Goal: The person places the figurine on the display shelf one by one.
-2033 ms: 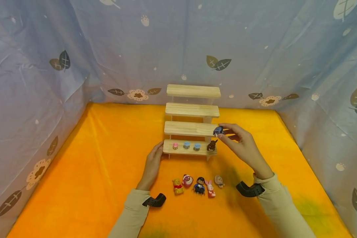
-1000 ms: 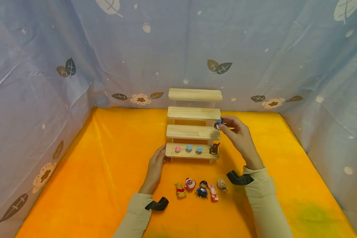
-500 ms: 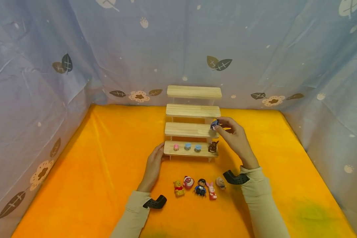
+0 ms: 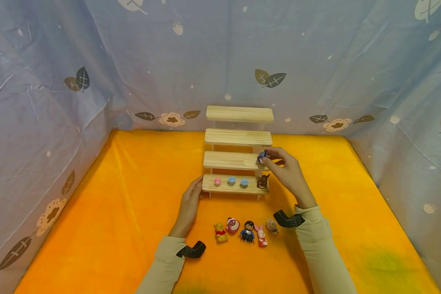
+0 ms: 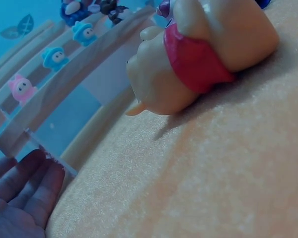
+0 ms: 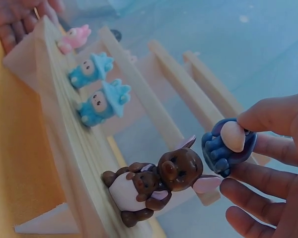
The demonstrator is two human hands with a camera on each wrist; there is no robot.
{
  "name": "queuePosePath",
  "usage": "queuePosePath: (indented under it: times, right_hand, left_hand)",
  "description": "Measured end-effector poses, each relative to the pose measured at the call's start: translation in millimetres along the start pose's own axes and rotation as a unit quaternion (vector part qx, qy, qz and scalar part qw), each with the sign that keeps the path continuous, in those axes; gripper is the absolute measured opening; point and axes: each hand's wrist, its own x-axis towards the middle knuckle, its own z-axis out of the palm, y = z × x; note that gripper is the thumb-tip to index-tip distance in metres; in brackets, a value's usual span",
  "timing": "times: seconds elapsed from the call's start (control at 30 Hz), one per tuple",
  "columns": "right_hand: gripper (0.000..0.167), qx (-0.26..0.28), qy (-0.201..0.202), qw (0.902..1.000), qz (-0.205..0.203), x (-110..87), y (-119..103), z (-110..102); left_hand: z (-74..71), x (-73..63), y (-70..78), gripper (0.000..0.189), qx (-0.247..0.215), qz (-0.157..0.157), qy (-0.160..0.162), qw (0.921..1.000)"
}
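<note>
A four-step wooden display stand (image 4: pixel 239 136) stands at the middle back. My right hand (image 4: pixel 289 169) pinches a blue donkey figurine (image 6: pixel 219 148) with a pale muzzle between thumb and fingers. In the head view the donkey overlaps the right end of the second step from the bottom. Below it, on the lowest step, sits a brown kangaroo figurine (image 6: pixel 181 166) with a baby in its pouch. Two light-blue figurines (image 6: pixel 104 101) and a pink one (image 6: pixel 74 38) stand farther left there. My left hand (image 4: pixel 188 204) touches that step's left end, fingers extended.
On the orange cloth in front lie a yellow bear (image 4: pixel 220 232), a round pink-and-white figure (image 4: pixel 232 225), a dark-haired figure in blue (image 4: pixel 247 231), a pink piglet (image 4: pixel 261 236) and a pale figure (image 4: pixel 272 226). Blue-grey printed curtains (image 4: pixel 191 61) enclose the back and sides.
My right hand has shifted left with the donkey, from beside the stand's right edge to over the second step's right end. My left hand stays at the lowest step.
</note>
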Motion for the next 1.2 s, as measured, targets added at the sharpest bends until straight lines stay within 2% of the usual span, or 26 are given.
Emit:
queuePosePath:
  times: [0.77,1.0,1.1,1.2]
  right_hand:
    - [0.042,-0.035,-0.020,0.9992,0.000,1.2,-1.4,3.3]
    - [0.051,-0.040,-0.042,0.9982,-0.016,-0.7,-4.4,-0.7]
    - [0.053,-0.037,-0.031,0.9986,-0.023,-3.7,-10.2,-7.5]
    - [0.052,-0.032,-0.001,0.9991,-0.026,-8.9,-18.5,-16.1]
  left_hand:
    - [0.9,0.3,-0.7,0.049,0.003,0.006,0.007,0.9999]
    - [1.0,-1.0,1.2,0.049,-0.008,-0.004,0.008,0.9999]
    - [1.2,0.0,2.5,0.050,-0.017,-0.012,0.004,0.9998]
    - [0.7,0.6,5.5,0.050,-0.022,-0.019,-0.003,0.9996]
